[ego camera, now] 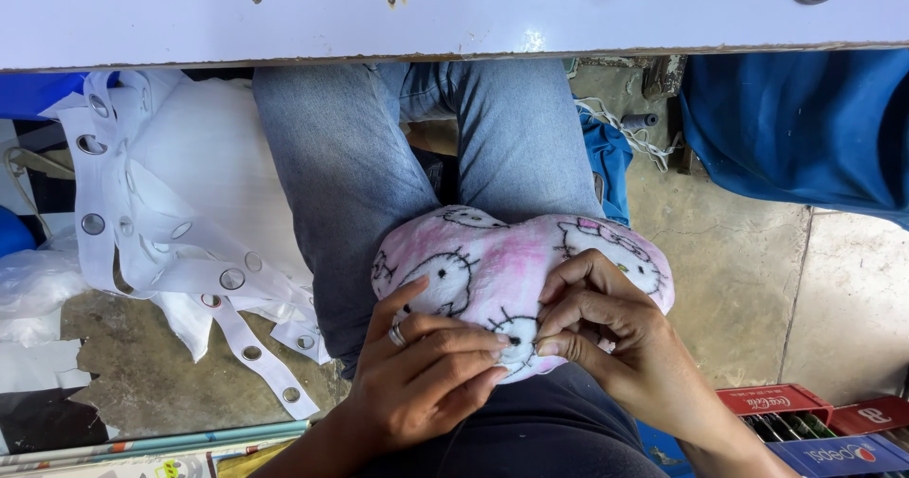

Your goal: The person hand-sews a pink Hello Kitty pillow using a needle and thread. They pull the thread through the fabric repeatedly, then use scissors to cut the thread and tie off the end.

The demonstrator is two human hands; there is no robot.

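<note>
Your left hand (426, 369) lies flat, fingers curled on the pink cartoon-cat cushion (502, 274) in your lap; your right hand (592, 322) pinches its lower edge shut. Bare concrete floor (739, 260) below; white eyelet curtain fabric (180, 222) at left, crates (805, 426) at right, white tabletop (454, 14) beyond

Left hand (426, 364) rests on a pink heart-shaped cushion (502, 270) in the lap; right hand (606, 331) pinches its edge.
</note>
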